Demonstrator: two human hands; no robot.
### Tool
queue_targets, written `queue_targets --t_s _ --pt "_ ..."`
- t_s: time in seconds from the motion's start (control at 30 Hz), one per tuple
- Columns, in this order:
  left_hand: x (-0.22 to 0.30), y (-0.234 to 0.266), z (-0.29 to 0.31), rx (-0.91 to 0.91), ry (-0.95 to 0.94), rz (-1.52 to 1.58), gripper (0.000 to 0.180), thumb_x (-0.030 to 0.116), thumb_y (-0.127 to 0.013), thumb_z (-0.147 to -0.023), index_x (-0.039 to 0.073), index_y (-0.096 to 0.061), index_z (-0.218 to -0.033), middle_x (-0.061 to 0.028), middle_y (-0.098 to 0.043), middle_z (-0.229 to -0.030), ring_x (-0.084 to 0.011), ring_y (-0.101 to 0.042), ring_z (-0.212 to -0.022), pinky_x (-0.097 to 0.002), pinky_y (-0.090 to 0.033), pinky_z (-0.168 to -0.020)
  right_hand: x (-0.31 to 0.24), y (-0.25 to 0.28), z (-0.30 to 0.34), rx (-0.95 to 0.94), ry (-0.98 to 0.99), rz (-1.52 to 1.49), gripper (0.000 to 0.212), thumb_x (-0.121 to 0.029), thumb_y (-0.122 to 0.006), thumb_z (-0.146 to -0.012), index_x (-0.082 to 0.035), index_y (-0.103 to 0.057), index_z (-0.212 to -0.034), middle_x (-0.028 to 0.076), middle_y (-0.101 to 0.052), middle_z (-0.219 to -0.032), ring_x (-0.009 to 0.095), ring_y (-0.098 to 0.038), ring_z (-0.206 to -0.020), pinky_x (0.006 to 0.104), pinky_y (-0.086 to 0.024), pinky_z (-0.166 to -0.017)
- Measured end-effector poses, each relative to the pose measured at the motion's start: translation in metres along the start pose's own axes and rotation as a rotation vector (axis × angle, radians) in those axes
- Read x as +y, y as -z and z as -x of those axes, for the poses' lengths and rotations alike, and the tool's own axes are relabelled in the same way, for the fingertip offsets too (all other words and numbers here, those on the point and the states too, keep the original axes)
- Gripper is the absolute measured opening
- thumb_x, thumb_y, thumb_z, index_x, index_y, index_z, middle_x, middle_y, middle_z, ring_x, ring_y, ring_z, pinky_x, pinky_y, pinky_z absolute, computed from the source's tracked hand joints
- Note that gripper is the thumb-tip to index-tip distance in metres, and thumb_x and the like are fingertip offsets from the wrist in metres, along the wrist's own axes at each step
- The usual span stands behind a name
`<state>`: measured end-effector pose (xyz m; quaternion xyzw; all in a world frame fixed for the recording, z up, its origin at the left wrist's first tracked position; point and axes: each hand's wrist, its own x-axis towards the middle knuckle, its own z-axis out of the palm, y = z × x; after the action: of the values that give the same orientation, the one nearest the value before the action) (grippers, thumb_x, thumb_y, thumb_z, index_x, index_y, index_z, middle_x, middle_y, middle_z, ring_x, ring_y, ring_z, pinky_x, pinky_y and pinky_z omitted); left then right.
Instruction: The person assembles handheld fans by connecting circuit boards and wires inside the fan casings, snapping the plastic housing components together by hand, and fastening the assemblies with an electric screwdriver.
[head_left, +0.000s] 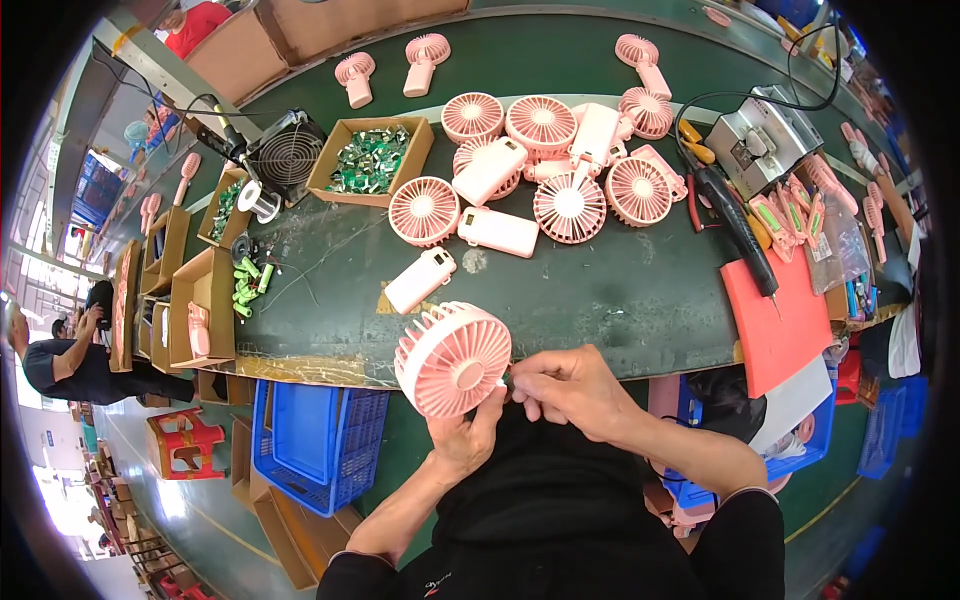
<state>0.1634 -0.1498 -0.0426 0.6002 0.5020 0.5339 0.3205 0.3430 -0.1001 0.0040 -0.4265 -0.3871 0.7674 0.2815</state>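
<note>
My left hand (465, 435) grips a pink handheld fan (455, 362) by its lower part, with the round grille turned up and its body largely hidden. Just right of the fan, the fingers of my right hand (575, 393) are pinched together close to its edge; whatever sits between them is too small to make out. Beyond the fan, a loose pink handle shell (420, 281) lies on the dark green bench (620, 300). Farther back is a cluster of pink fan heads (542, 125) and more handle shells (500, 232).
A cardboard box of green circuit boards (370, 160) stands at the back left, near a solder spool (259, 202) and green battery cells (250, 285). On the right, a black electric screwdriver (737, 230) hangs above a red sheet (775, 320). Blue crates (320, 440) stand below.
</note>
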Motion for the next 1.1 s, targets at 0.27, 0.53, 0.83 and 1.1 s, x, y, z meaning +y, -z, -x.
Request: queue_targets --t_s 0.27,0.53,0.83,1.1 --pt "0.012 0.004 -0.009 -0.024 0.267 0.41 0.03 0.013 -0.057 -0.099 -0.007 -0.059 -0.12 -0.0117 -0.066 -0.107 -0.0114 -0.062 -0.089 -0.0257 -0.051 -0.078 -0.015 0.016 -0.022 -0.129 0.158 0.123 0.015 -0.01 -0.067 -0.09 0.003 -0.064 -0.097 0.004 -0.064 -0.079 0.007 -0.059 -0.066 0.0198 -0.043 -0.053" --pt "0.01 0.006 -0.007 -0.036 0.35 0.512 0.031 0.015 -0.06 -0.098 -0.006 -0.06 -0.121 -0.0077 -0.066 -0.103 -0.0105 -0.061 -0.089 -0.0242 -0.049 -0.077 -0.016 0.013 -0.033 -0.19 -0.007 0.011 0.019 -0.011 -0.069 -0.09 0.001 -0.061 -0.102 0.002 -0.062 -0.081 0.003 -0.052 -0.062 0.0173 -0.038 -0.05" --pt "0.011 0.006 -0.006 -0.048 0.353 0.524 0.032 0.015 -0.059 -0.098 -0.006 -0.06 -0.121 -0.0077 -0.066 -0.105 -0.0112 -0.061 -0.092 -0.0248 -0.049 -0.08 -0.014 0.011 -0.032 -0.142 0.057 0.12 0.019 -0.01 -0.07 -0.089 0.002 -0.062 -0.101 0.002 -0.063 -0.079 0.003 -0.054 -0.062 0.0184 -0.039 -0.05" --pt "0.007 0.007 -0.004 -0.011 0.417 0.588 0.035 0.013 -0.063 -0.093 -0.011 -0.059 -0.118 -0.013 -0.065 -0.11 -0.0169 -0.061 -0.098 -0.0323 -0.048 -0.091 -0.013 0.008 -0.029 -0.138 0.18 0.216 0.013 -0.004 -0.067 -0.088 0.004 -0.064 -0.097 0.0 -0.062 -0.077 0.002 -0.054 -0.065 0.0185 -0.043 -0.055"
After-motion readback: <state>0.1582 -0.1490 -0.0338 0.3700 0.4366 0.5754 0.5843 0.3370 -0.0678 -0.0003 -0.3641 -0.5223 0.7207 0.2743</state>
